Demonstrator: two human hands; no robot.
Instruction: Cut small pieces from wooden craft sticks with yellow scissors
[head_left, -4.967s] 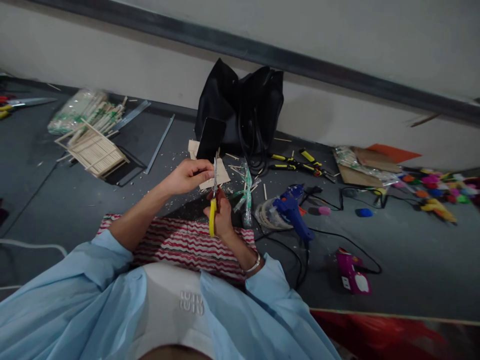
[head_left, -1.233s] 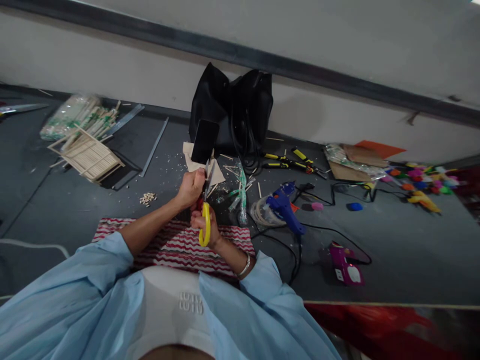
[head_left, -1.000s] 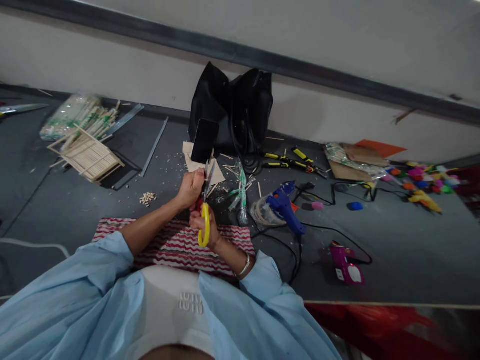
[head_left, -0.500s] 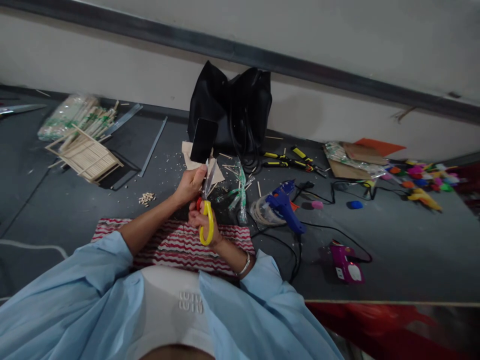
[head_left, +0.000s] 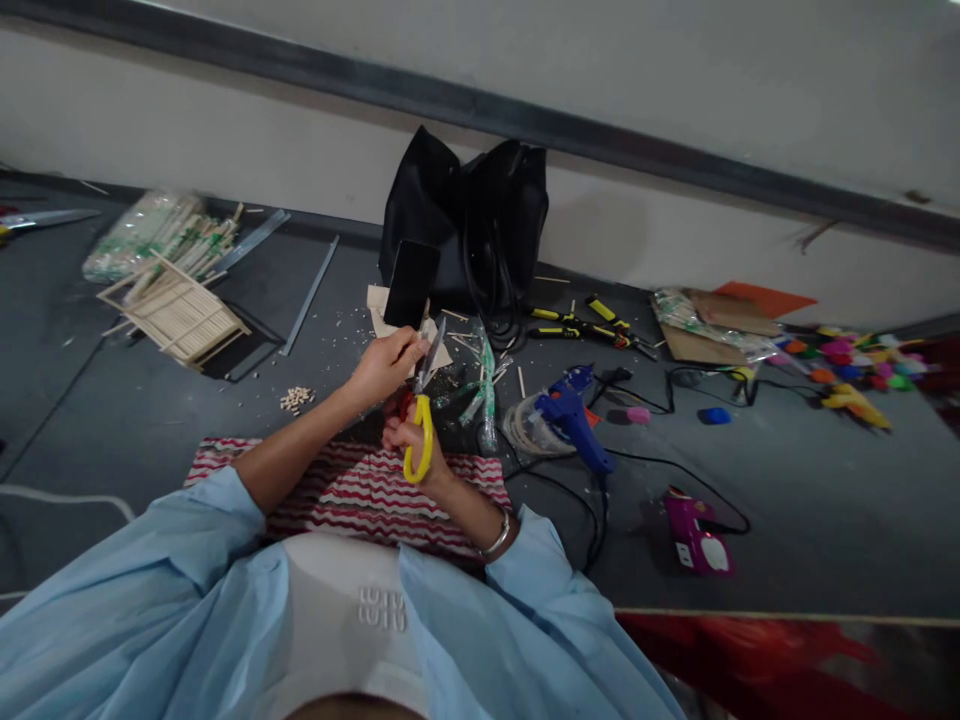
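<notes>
The grey floor (head_left: 787, 500) bears a black bag (head_left: 465, 215), striped cloth (head_left: 352, 492), blue glue gun (head_left: 574, 418), pliers (head_left: 579, 326), stick frame (head_left: 178, 315), pompoms (head_left: 844, 360) and wood chips (head_left: 298, 398).

Scissors (head_left: 424, 405) with glossy yellow plastic handles and bright metal blades; matt woven striped cloth (head_left: 360, 490).

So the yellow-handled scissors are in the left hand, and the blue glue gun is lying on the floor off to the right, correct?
Not quite: the yellow-handled scissors are in the right hand, while the left hand is up by the blades. The head view shows this. The rest holds: the blue glue gun lies on the floor off to the right.
</notes>
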